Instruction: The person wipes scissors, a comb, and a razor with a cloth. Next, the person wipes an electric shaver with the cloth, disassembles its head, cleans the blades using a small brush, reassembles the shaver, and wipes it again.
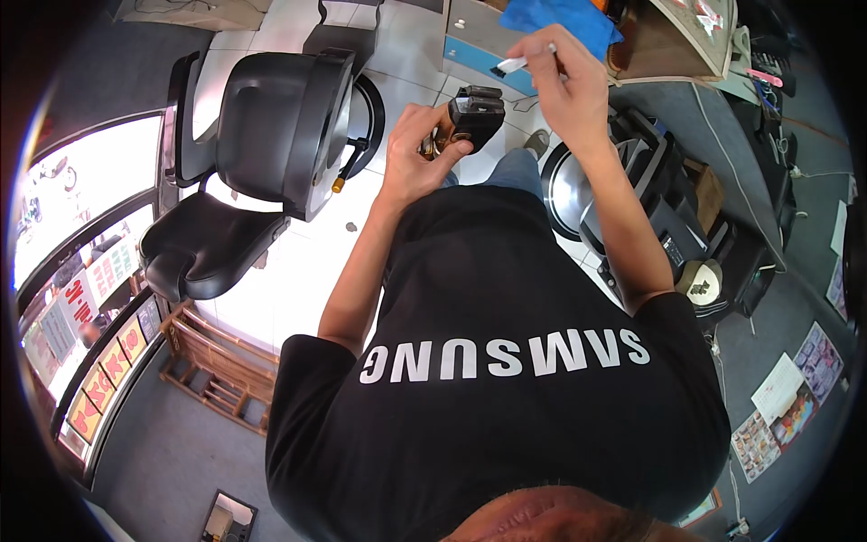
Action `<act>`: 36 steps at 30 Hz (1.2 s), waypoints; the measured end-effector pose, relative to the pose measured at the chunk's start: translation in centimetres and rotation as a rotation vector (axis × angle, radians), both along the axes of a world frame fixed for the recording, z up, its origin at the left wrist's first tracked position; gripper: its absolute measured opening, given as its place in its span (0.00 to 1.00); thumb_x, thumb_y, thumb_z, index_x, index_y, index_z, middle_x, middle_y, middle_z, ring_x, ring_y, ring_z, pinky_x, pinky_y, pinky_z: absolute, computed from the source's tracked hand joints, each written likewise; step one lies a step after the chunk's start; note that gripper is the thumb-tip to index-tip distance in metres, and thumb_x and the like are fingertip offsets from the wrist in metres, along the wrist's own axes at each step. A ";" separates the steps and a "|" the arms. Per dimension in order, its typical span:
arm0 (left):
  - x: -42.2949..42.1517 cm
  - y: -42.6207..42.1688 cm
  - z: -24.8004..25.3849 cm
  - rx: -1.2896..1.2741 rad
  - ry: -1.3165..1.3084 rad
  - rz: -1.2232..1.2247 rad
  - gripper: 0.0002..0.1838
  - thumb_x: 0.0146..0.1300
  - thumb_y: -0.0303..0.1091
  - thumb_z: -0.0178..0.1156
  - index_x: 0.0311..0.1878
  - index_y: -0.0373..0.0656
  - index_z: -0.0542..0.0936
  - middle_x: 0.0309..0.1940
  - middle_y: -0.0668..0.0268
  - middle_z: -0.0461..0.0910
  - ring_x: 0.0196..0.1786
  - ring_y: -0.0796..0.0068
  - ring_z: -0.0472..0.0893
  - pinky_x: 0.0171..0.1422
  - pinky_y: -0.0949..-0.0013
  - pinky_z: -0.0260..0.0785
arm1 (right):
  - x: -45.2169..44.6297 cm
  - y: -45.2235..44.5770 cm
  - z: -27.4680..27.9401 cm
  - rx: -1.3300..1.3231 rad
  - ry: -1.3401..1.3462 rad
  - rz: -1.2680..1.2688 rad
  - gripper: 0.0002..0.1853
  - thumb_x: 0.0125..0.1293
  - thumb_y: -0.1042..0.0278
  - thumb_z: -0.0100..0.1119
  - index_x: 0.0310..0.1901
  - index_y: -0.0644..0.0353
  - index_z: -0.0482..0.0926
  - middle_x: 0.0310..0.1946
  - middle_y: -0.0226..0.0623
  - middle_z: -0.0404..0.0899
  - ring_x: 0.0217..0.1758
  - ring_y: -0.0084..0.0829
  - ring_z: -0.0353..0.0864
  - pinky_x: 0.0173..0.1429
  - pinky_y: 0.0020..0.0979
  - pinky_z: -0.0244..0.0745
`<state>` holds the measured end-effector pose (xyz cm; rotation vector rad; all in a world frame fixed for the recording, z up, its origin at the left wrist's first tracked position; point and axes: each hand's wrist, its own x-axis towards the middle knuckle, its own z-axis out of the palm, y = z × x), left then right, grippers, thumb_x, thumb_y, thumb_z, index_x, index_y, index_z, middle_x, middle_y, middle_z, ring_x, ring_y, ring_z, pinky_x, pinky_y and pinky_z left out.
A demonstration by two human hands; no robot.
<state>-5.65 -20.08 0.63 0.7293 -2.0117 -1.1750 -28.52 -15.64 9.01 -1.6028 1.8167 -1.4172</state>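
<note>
My left hand point(417, 152) is wrapped round a black and gold electric shaver point(479, 116), which looks like a foil type with its twin-ridged head facing up. In my right hand point(574, 88), raised to the right of the shaver, a small white cleaning brush point(513, 65) is pinched between thumb and fingers. Its dark bristles point left towards the shaver, with a gap between the two. Both hands are held out in front of my black shirt point(506, 271), above the tiled floor.
To the left stands a black barber chair point(271, 126); a bamboo bench point(217, 366) is below it. Another chair with a round metal base point(571, 191) is at right. A blue cloth point(564, 27) lies by a drawer cabinet point(465, 54) ahead. A cap point(702, 284) rests at right.
</note>
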 end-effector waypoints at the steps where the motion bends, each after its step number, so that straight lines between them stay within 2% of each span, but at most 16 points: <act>1: 0.1 0.1 0.1 0.001 -0.021 0.004 0.24 0.52 0.35 0.81 0.50 0.35 0.85 0.30 0.64 0.78 0.37 0.63 0.73 0.44 0.61 0.68 | 0.3 0.1 0.2 -0.079 0.113 0.107 0.13 0.82 0.65 0.57 0.40 0.61 0.85 0.31 0.28 0.80 0.28 0.18 0.71 0.31 0.24 0.64; 3: 0.1 0.2 0.1 -0.002 -0.033 0.005 0.25 0.50 0.31 0.81 0.52 0.35 0.85 0.30 0.63 0.79 0.37 0.61 0.74 0.44 0.60 0.69 | 0.8 0.3 0.8 -0.241 0.346 0.315 0.11 0.80 0.67 0.58 0.40 0.61 0.86 0.32 0.31 0.82 0.28 0.22 0.74 0.32 0.25 0.67; 6: 0.3 0.4 -0.1 -0.001 -0.028 0.012 0.25 0.50 0.31 0.81 0.52 0.35 0.85 0.31 0.63 0.80 0.38 0.61 0.75 0.45 0.60 0.70 | 1.4 0.5 1.0 -0.233 0.172 0.379 0.10 0.78 0.68 0.59 0.39 0.61 0.86 0.32 0.33 0.83 0.28 0.27 0.76 0.32 0.25 0.67; 9: 0.5 0.4 0.0 0.002 -0.036 0.015 0.25 0.51 0.31 0.81 0.52 0.35 0.85 0.32 0.62 0.81 0.38 0.60 0.75 0.45 0.60 0.70 | 0.9 0.1 1.1 -0.075 0.014 0.360 0.11 0.79 0.68 0.59 0.40 0.63 0.86 0.31 0.31 0.82 0.27 0.23 0.75 0.31 0.25 0.67; 12: 0.6 0.4 0.0 -0.011 -0.035 -0.003 0.26 0.51 0.31 0.81 0.53 0.34 0.85 0.32 0.62 0.82 0.39 0.60 0.76 0.45 0.60 0.71 | 1.2 -0.7 0.3 0.055 -0.051 0.149 0.11 0.78 0.64 0.62 0.38 0.59 0.87 0.29 0.30 0.81 0.25 0.22 0.72 0.32 0.26 0.67; 14: 0.7 0.4 -0.1 -0.015 -0.036 0.002 0.26 0.51 0.31 0.81 0.54 0.35 0.85 0.32 0.62 0.82 0.39 0.60 0.76 0.45 0.60 0.71 | 1.0 -0.7 0.2 0.103 -0.249 0.070 0.12 0.79 0.63 0.61 0.39 0.60 0.87 0.29 0.30 0.82 0.26 0.21 0.72 0.32 0.26 0.68; 15: 0.8 0.4 -0.2 -0.008 -0.023 0.011 0.24 0.53 0.34 0.81 0.52 0.35 0.85 0.31 0.63 0.80 0.38 0.62 0.75 0.45 0.60 0.70 | 1.0 -0.8 0.2 0.128 -0.349 0.031 0.12 0.79 0.63 0.61 0.39 0.60 0.87 0.29 0.29 0.82 0.26 0.21 0.72 0.33 0.26 0.68; 17: 0.7 0.5 -0.5 0.012 0.001 0.019 0.23 0.56 0.41 0.80 0.47 0.36 0.85 0.29 0.65 0.75 0.37 0.65 0.72 0.43 0.62 0.68 | 1.5 -0.4 0.5 0.168 -0.354 0.201 0.15 0.82 0.62 0.57 0.40 0.62 0.87 0.27 0.25 0.78 0.27 0.16 0.70 0.32 0.23 0.66; 18: 0.7 0.5 -0.5 0.012 0.007 0.014 0.23 0.56 0.40 0.80 0.48 0.36 0.85 0.29 0.65 0.75 0.37 0.65 0.72 0.43 0.62 0.68 | 1.6 -0.4 0.6 0.185 -0.354 0.282 0.16 0.84 0.62 0.55 0.41 0.64 0.86 0.26 0.23 0.76 0.27 0.14 0.70 0.32 0.22 0.65; 21: 0.6 0.5 -0.3 0.013 0.010 0.005 0.23 0.56 0.39 0.81 0.49 0.36 0.85 0.29 0.65 0.75 0.37 0.65 0.72 0.44 0.63 0.68 | 1.8 -1.5 -0.6 -0.063 0.003 0.075 0.17 0.84 0.61 0.55 0.40 0.63 0.86 0.25 0.22 0.76 0.27 0.14 0.69 0.32 0.21 0.64; 24: 0.8 0.5 -0.2 0.013 -0.015 0.009 0.24 0.54 0.36 0.81 0.51 0.35 0.85 0.30 0.64 0.78 0.38 0.63 0.73 0.45 0.62 0.69 | 1.7 -0.8 0.4 0.044 -0.244 0.200 0.10 0.78 0.64 0.62 0.40 0.61 0.87 0.28 0.32 0.84 0.25 0.25 0.76 0.32 0.29 0.68; 27: 0.5 0.1 -0.4 -0.013 -0.033 -0.004 0.27 0.51 0.33 0.82 0.54 0.35 0.86 0.33 0.61 0.82 0.38 0.59 0.76 0.46 0.59 0.72 | 1.8 -0.8 0.4 0.080 0.113 0.243 0.10 0.77 0.64 0.63 0.39 0.60 0.86 0.30 0.33 0.85 0.27 0.30 0.78 0.31 0.31 0.69; 30: 0.6 0.0 -0.5 -0.035 -0.056 0.016 0.27 0.50 0.34 0.83 0.54 0.35 0.86 0.32 0.60 0.82 0.38 0.59 0.76 0.45 0.59 0.72 | 2.2 -0.9 1.1 0.008 0.106 0.056 0.09 0.76 0.64 0.64 0.40 0.59 0.86 0.31 0.34 0.85 0.28 0.32 0.80 0.32 0.31 0.72; 33: 0.4 0.2 -0.2 -0.052 -0.063 0.026 0.27 0.50 0.35 0.83 0.53 0.35 0.86 0.31 0.61 0.82 0.38 0.59 0.76 0.45 0.60 0.71 | 2.5 -0.6 1.1 0.010 0.061 0.267 0.07 0.75 0.64 0.65 0.41 0.58 0.86 0.31 0.34 0.84 0.29 0.33 0.82 0.32 0.31 0.74; 36: 0.3 0.0 -0.2 -0.079 -0.061 0.029 0.27 0.49 0.35 0.83 0.52 0.35 0.87 0.31 0.61 0.82 0.38 0.60 0.76 0.44 0.60 0.71 | 2.3 -1.3 0.5 -0.132 0.261 0.118 0.07 0.74 0.64 0.66 0.41 0.58 0.85 0.33 0.33 0.85 0.29 0.35 0.83 0.32 0.32 0.74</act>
